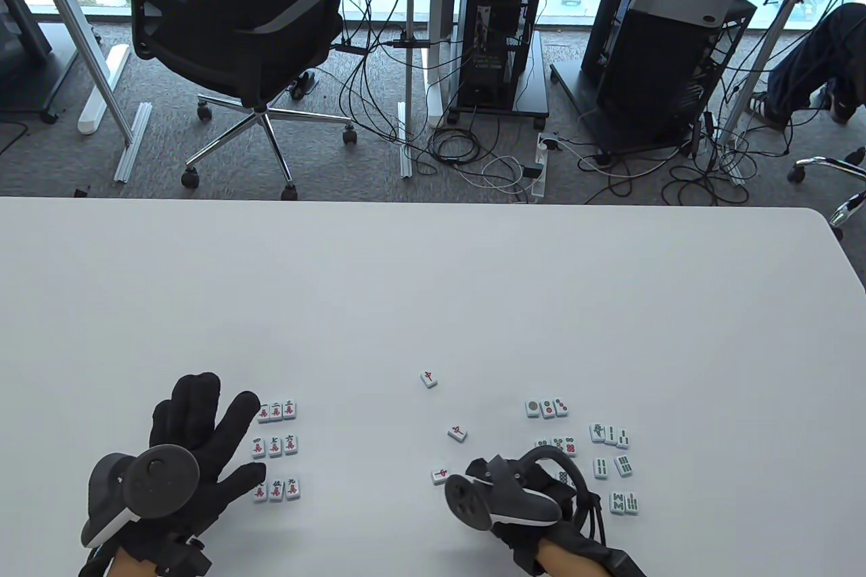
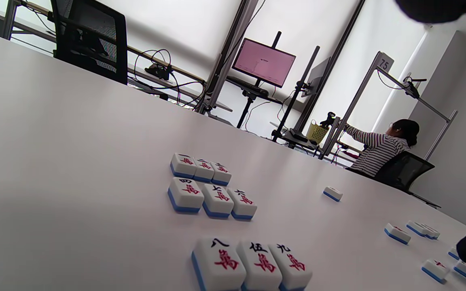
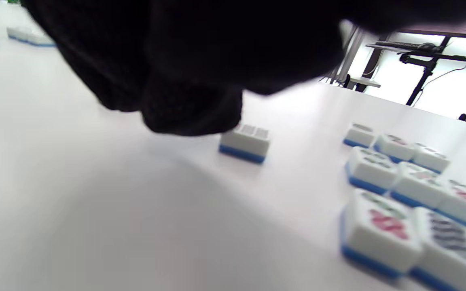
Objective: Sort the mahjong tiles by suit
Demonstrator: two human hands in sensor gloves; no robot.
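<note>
Our left hand point(image 1: 196, 442) lies flat, fingers spread, at 9 o'clock of the character tiles point(image 1: 276, 447). Right hand point(image 1: 514, 496) hovers by the dot tiles point(image 1: 547, 408); can't tell its grip.

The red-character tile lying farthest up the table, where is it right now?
In the table view that tile lies alone near the middle, between the character-suit grid on the left and the dot tiles on the right, beyond the other two loose red tiles.

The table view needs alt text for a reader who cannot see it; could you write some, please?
Two black-gloved hands rest at the near edge of a white table: the left hand lies spread beside a three-by-three grid of character tiles, the right hand sits among circle and bamboo tiles. Three red-marked tiles lie loose between them.
</note>
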